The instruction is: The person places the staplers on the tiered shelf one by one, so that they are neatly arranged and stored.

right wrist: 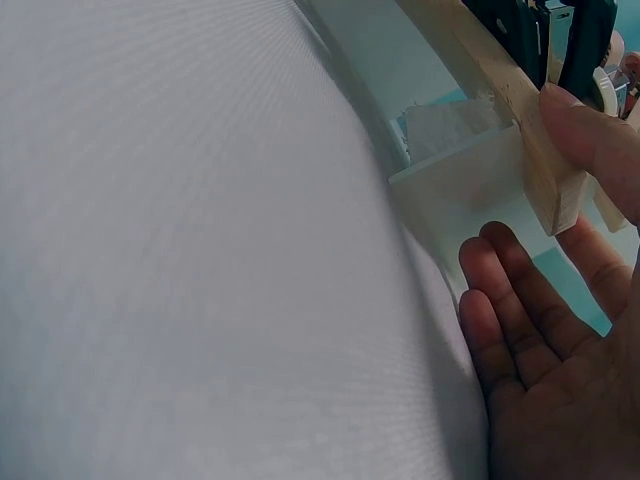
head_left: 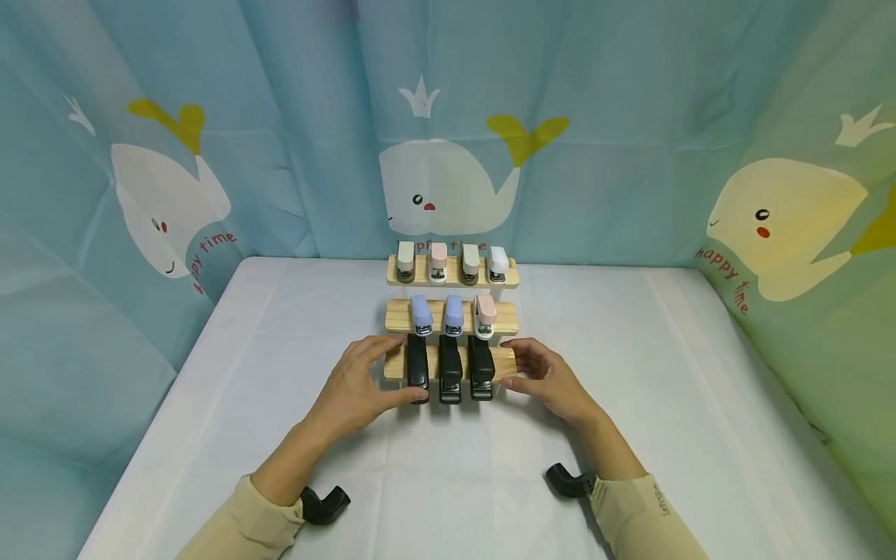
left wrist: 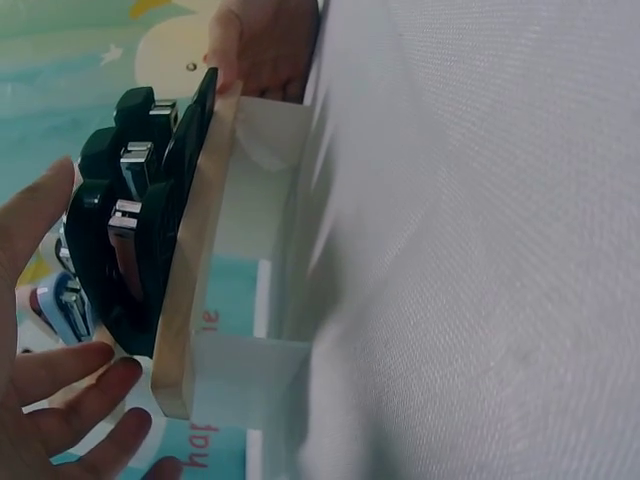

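Note:
In the head view, three black staplers (head_left: pixel 450 371) stand on the lowest wooden shelf (head_left: pixel 504 362) of a three-step display rack. My left hand (head_left: pixel 360 385) spreads around the leftmost black stapler (head_left: pixel 417 365), thumb near its front end, fingers by the shelf's left end. The left wrist view shows a gap between thumb and stapler (left wrist: pixel 125 250), with loosely bent fingers (left wrist: pixel 85 400) below it. At the shelf's right end is my right hand (head_left: pixel 546 377). Its thumb (right wrist: pixel 590 135) presses the shelf's edge, and the index finger passes behind; the other fingers curl loosely beside the white support (right wrist: pixel 470 180).
The middle shelf (head_left: pixel 399 315) bears two blue mini staplers (head_left: pixel 453 315) and a pink one (head_left: pixel 485 315). Several small staplers (head_left: pixel 438 262) line the top shelf. A white cloth (head_left: pixel 280 311) covers the table, and a whale-print curtain (head_left: pixel 602 194) hangs behind.

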### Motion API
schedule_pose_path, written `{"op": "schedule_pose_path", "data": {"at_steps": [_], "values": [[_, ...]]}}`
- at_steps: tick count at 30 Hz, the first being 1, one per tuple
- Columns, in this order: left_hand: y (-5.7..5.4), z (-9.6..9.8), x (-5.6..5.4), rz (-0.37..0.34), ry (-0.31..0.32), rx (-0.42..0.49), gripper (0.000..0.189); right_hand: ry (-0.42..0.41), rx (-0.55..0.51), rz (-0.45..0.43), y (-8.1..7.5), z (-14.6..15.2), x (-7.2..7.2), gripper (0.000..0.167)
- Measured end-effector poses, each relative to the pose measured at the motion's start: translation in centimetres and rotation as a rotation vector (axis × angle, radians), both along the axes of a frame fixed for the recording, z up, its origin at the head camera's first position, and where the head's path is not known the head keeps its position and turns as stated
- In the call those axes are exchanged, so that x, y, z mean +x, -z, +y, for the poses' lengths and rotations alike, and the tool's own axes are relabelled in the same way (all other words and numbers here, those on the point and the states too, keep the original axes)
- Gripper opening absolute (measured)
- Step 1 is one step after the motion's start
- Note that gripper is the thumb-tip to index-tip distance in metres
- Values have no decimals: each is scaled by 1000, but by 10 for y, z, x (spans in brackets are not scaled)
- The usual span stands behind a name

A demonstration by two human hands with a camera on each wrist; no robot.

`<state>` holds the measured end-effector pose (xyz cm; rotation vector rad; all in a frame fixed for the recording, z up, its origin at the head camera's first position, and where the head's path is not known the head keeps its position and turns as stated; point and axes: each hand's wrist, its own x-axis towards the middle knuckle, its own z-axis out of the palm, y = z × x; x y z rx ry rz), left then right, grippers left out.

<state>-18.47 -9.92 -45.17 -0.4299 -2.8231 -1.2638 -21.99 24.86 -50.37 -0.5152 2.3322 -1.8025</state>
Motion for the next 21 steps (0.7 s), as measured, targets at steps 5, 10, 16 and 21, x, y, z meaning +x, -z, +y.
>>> {"op": "schedule_pose_path", "data": {"at_steps": [5, 10, 16, 21], "values": [[-1, -1, -1, -9, -7, 4, 90, -8, -6, 5, 0, 0, 0, 54], [-2, -3, -3, 0, -9, 12, 87, -11, -9, 11, -1, 0, -2, 55], [-3, -7, -7, 16, -25, 31, 79, 7, -18, 14, 2, 1, -4, 52], [-3, -12, -13, 24, -52, 77, 61, 75, -19, -1, 2, 2, -6, 41]]}}
